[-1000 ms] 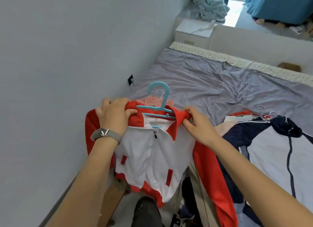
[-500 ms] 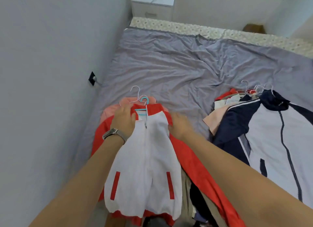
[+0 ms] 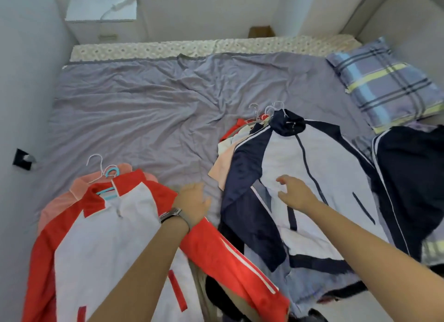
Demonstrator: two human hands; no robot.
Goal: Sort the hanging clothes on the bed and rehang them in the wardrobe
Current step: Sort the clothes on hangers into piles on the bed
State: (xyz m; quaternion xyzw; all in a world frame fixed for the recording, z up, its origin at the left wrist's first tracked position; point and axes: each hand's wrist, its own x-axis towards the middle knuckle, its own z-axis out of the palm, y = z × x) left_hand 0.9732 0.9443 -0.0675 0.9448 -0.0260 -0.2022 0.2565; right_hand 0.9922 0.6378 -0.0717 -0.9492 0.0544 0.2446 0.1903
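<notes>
Both hands empty, reaching between two piles on the bed.

Left hand (image 3: 195, 202) and right hand (image 3: 294, 191) hover apart, fingers loose; the navy-and-white jacket (image 3: 310, 177) at 2 o'clock is probably next: lift by its hanger hook.

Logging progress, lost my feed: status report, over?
Left hand open, right hand open over navy jacket. Red jacket lies on bed. Nothing in the way.

A plaid pillow (image 3: 386, 86) is lying at the bed's far right corner. A white nightstand (image 3: 101, 16) is standing beyond the mattress, and a black wall socket (image 3: 22, 158) is sitting on the left wall.
</notes>
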